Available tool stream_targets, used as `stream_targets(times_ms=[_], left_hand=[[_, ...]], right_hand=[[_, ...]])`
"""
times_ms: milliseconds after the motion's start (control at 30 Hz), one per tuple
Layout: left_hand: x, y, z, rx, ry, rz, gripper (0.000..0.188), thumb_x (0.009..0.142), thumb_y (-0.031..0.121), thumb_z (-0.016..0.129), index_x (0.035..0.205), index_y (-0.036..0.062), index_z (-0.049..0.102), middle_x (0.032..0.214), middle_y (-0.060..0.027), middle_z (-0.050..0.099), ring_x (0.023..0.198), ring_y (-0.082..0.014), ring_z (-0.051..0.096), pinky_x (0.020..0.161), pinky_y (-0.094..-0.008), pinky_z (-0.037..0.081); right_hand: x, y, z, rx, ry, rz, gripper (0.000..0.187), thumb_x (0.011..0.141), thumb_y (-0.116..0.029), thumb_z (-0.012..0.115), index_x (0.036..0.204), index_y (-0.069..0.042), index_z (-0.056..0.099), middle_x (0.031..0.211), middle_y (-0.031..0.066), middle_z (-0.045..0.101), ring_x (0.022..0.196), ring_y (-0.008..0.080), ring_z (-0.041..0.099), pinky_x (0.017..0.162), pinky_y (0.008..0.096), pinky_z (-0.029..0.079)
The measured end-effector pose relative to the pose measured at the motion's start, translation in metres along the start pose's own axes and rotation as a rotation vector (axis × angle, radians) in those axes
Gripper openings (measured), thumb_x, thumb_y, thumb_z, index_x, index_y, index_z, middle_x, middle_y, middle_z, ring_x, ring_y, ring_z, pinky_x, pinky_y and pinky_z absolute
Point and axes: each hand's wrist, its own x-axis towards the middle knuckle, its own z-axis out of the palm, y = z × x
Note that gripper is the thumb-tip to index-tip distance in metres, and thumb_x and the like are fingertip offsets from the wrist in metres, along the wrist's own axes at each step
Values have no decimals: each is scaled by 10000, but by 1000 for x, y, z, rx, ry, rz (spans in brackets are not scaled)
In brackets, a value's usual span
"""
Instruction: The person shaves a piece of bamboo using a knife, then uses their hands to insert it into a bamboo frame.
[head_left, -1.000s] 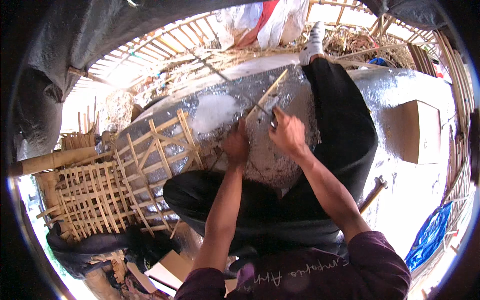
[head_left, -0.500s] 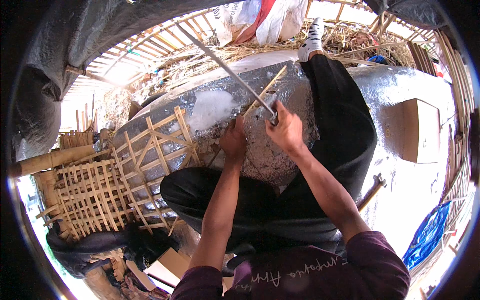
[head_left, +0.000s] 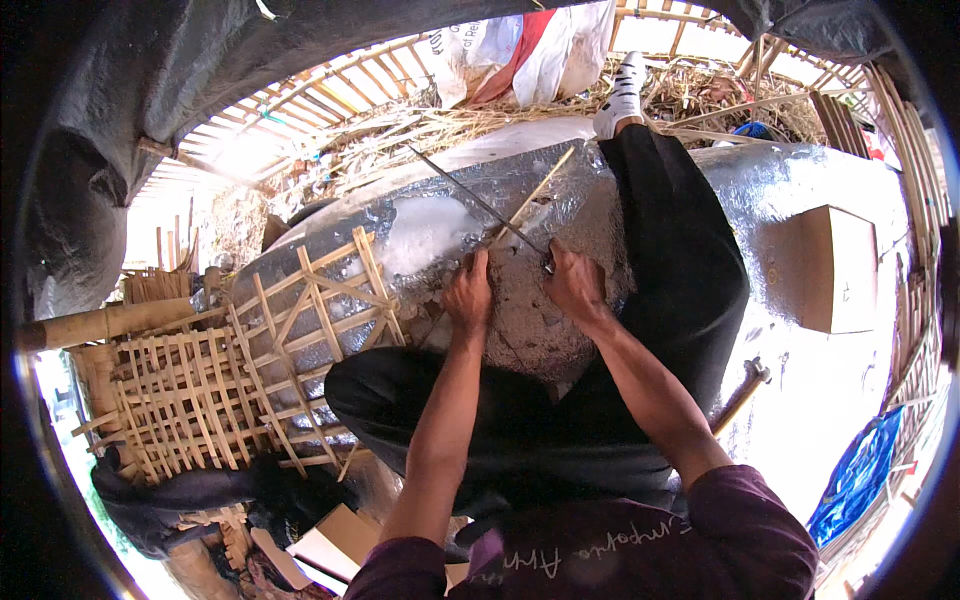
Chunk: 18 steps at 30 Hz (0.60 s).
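My left hand (head_left: pixel 468 292) is closed around the lower part of a thin bamboo strip (head_left: pixel 549 182), which slants up and away to the right. In my right hand (head_left: pixel 577 285) is a long, narrow metal blade (head_left: pixel 470 192), gripped by its near end; the handle is mostly hidden by my fingers. The blade points up and left and crosses the strip just beyond my left hand. Whether the two touch, I cannot tell. Both hands are above a silvery foil-like sheet (head_left: pixel 770 180), between my bent legs.
Left of my hands lies a bamboo lattice frame (head_left: pixel 319 300), with a woven bamboo panel (head_left: pixel 190 390) beside it. At the right are a hammer (head_left: pixel 738 403), a cardboard box (head_left: pixel 850 270) and a blue plastic sheet (head_left: pixel 858 470). Straw (head_left: pixel 410 135) and a slatted bamboo wall border the far side.
The blade has swung lower, and its far tip has come nearer to the sheet. My right hand has shifted slightly down and right; my left hand still holds the strip.
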Motion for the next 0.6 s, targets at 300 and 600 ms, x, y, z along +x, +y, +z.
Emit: stream_targets(times_ms=[300,600], left_hand=[[7,11,-11,36,-98,-51,311,868,93,530,1171,152,561,996,-104,650,758,-344,659,587,-459,528],[1,6,-7,-13,-42,-69,270,870,101,530,1136,94,574,992,-120,649,816,-325,655,609,-446,528]], right_hand=[[-1,-5,-7,96,47,7,616,720,-125,728,1283,-25,499,839,195,671,727,368,665,623,433,533],[1,-47,-57,160,120,58,530,727,-132,698,1229,-37,558,789,159,681,696,383,653,635,456,527]])
